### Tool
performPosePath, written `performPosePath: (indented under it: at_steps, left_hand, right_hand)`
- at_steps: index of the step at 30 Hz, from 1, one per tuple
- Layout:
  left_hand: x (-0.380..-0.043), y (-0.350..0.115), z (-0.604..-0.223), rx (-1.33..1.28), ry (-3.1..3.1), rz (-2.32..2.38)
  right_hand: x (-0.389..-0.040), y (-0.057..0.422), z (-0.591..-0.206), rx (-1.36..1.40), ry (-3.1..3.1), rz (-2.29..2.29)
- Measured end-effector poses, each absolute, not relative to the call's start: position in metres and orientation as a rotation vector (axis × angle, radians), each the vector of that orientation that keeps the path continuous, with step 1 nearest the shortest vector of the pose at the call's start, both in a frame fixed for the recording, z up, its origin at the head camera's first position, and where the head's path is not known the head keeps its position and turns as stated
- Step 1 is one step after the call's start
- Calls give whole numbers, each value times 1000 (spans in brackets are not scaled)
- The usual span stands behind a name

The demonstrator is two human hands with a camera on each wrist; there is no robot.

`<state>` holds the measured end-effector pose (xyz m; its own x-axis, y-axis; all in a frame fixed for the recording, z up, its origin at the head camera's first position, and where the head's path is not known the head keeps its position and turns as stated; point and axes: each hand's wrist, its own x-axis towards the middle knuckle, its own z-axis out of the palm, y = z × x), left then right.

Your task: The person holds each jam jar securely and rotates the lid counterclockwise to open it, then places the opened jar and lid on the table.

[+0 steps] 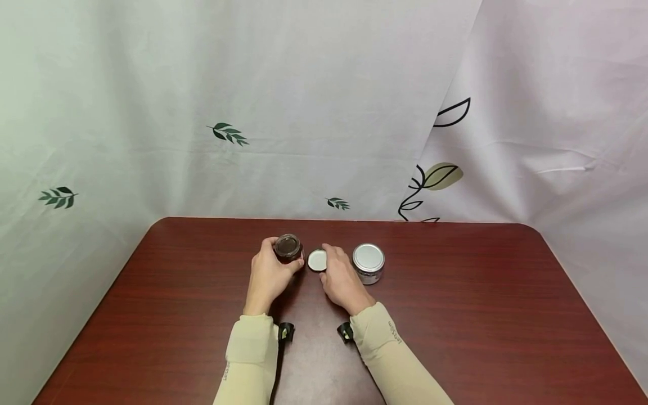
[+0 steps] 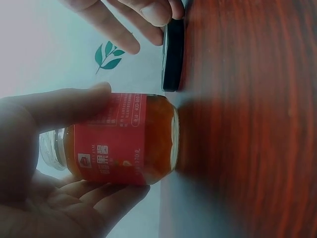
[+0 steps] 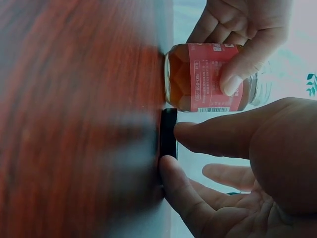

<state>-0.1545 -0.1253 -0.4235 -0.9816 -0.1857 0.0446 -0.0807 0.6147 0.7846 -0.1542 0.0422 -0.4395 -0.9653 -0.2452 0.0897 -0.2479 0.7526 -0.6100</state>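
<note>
A glass jam jar (image 2: 111, 139) with a red label and orange-brown jam stands upright and lidless on the table. My left hand (image 1: 269, 277) grips it round the sides, thumb across the label and fingers on the far side. Just right of the jar, a black-edged lid (image 1: 316, 260) lies flat with its white inside up. My right hand (image 1: 343, 279) pinches the lid's right edge; in the right wrist view, thumb and finger meet its dark rim (image 3: 169, 131). Close beyond that hand is a second, wider jar (image 1: 368, 263) with a silver lid on.
The reddish-brown wooden table (image 1: 455, 315) has rounded far corners. A pale curtain (image 1: 314, 101) with leaf prints hangs behind its far edge and along both sides. Dark wrist straps (image 1: 286, 332) sit at both sleeve cuffs.
</note>
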Motion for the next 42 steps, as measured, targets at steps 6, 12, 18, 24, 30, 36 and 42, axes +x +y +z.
performPosePath:
  at_steps: [6, 12, 18, 24, 30, 36, 42]
  left_hand:
    - [-155, -127, -424, 211, -2722, -1313]
    - [-156, -129, -425, 166, -2736, -1321]
    - [-156, -131, -425, 115, -2687, -1338]
    - [-155, -132, -423, 73, -2649, -1367]
    - [-155, -133, -420, 65, -2640, -1375]
    - [-155, -133, -418, 76, -2630, -1397]
    - [-155, -133, -416, 71, -2633, -1403]
  right_hand:
    - [-153, 42, -437, 408, -2945, 1041]
    - [-150, 42, -429, 422, -2943, 1027]
    - [-147, 43, -423, 462, -2892, 1004]
    - [-148, 44, -419, 469, -2891, 1029]
    - [-148, 45, -418, 465, -2897, 1024]
    - [-148, 46, -416, 474, -2886, 1039]
    - [-147, 46, -413, 483, -2870, 1037]
